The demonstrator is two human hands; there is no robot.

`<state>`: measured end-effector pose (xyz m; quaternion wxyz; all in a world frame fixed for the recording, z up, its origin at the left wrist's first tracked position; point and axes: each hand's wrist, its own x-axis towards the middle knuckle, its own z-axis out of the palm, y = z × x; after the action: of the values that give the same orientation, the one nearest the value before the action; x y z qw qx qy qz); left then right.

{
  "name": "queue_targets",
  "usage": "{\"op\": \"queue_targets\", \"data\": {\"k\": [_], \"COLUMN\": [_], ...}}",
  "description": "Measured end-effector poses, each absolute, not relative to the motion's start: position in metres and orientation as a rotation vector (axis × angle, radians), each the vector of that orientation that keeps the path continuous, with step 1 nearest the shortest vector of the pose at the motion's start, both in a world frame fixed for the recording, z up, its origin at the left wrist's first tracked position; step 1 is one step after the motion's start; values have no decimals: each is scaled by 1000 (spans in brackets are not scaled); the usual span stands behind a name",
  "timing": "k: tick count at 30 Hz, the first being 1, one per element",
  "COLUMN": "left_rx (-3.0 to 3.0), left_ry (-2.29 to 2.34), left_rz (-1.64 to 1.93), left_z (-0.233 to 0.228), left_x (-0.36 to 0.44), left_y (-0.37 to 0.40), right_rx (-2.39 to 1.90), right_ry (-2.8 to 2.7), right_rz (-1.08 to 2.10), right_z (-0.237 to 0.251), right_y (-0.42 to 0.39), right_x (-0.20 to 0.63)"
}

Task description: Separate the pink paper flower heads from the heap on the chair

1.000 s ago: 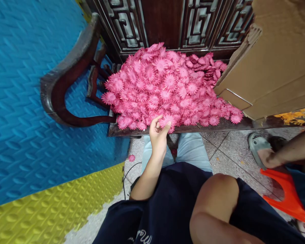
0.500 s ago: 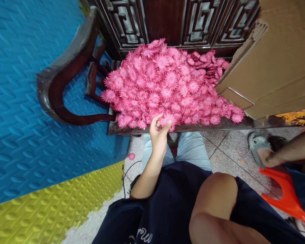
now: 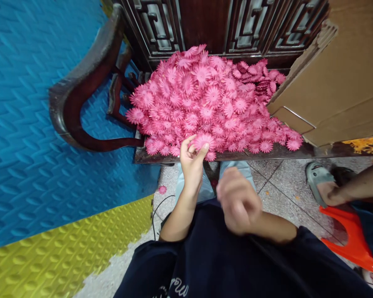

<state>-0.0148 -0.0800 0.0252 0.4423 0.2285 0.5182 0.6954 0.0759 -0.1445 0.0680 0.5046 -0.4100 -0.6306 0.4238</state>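
My left hand point(image 3: 192, 159) pinches a pink artificial flower head point(image 3: 204, 141) between thumb and fingers at the bench's front edge. Right behind it rises a large heap of similar pink flower heads point(image 3: 186, 99), spread over the dark wooden bench point(image 3: 251, 155). My right hand point(image 3: 240, 203) is raised over my lap, smeared by motion, with its fingers curled; whether anything is in them does not show.
A cardboard box point(image 3: 345, 91) stands on the bench's right part, beside some orange pieces point(image 3: 366, 145). The curved wooden armrest point(image 3: 65, 103) bounds the left. Another person's leg point(image 3: 357, 182) and a red stool point(image 3: 345, 231) are at right. One flower head point(image 3: 162, 189) lies on the floor.
My right hand has come forward from near my right side to over my lap. The left hand keeps its flower head in nearly the same spot, and the view has shifted slightly.
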Motion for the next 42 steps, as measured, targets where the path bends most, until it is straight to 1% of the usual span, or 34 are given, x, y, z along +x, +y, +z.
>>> {"op": "queue_targets", "data": {"k": [2, 4, 6, 10, 13, 17, 20, 24, 32, 42], "left_rx": [596, 631, 685, 786, 860, 1098, 1367, 1471, 1345, 1290], "left_ry": [1272, 1282, 1316, 1334, 1349, 1686, 1847, 1750, 1465, 1477], "left_rz": [1725, 1743, 1756, 1716, 1704, 1858, 1831, 1709, 1700, 1685], "left_z": [29, 30, 31, 30, 31, 35, 39, 41, 33, 37], "left_x": [-15, -14, -12, -11, -12, -13, -14, -16, -14, -11], "left_y": [-81, -81, -81, -79, -80, -88, -94, -96, -96, -104], "right_rx": [-1081, -1197, -1231, -1126, -1056, -1062, -1040, -1017, -1006, -1002], "right_ry": [-1339, -1278, -1316, -1305, -1293, -1315, -1276, -1185, -1173, -1171], "right_rz": [936, 930, 1008, 1240, 1295, 1305, 1382, 1435, 1456, 1413], "right_z": [53, 42, 36, 34, 37, 42, 42, 42, 47, 49], "right_y": [-120, -99, -83, -63, -55, -54, -57, -61, -68, -81], "right_x": [75, 77, 81, 85, 84, 82, 82, 85, 91, 92]}}
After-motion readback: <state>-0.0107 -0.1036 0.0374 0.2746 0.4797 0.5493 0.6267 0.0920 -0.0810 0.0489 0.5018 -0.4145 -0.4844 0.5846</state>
